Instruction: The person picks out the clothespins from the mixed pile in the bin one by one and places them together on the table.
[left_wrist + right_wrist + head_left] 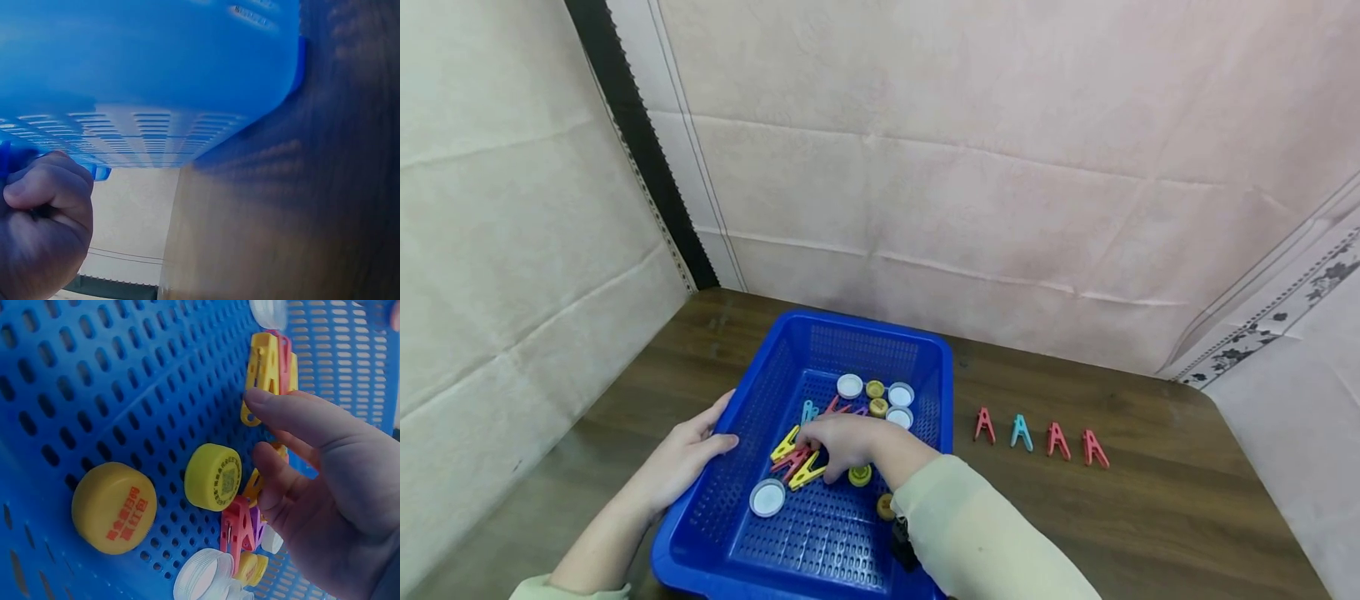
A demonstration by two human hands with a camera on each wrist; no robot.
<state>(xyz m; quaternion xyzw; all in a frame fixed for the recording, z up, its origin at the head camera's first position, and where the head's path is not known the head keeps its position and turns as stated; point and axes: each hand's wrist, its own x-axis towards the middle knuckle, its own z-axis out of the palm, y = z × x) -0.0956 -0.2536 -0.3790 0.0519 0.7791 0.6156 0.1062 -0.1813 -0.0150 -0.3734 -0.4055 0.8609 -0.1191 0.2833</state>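
Observation:
My left hand (681, 460) grips the left rim of a blue perforated plastic basket (874, 323), thumb over the edge; in the left wrist view the fist-like hand (47, 219) is at the basket's side. Inside the basket, my right hand (844, 442) is over a cluster of clothespins, among them a yellow clothespin (806, 472) and a red clothespin (792, 461). In the right wrist view its thumb tip overlaps a yellow clothespin (262, 362), and the fingers are loosely bent. Near that hand lies a yellow-green bottle cap (213, 477).
Gold caps (875, 389) and white-lined clear lids (850, 386) lie at the basket's far end, another lid (767, 497) at its near left. On the wooden table (1157, 500), several clothespins stand in a row to the right, including a light-blue clothespin (1021, 432). Cloth-covered walls (962, 200) enclose the table.

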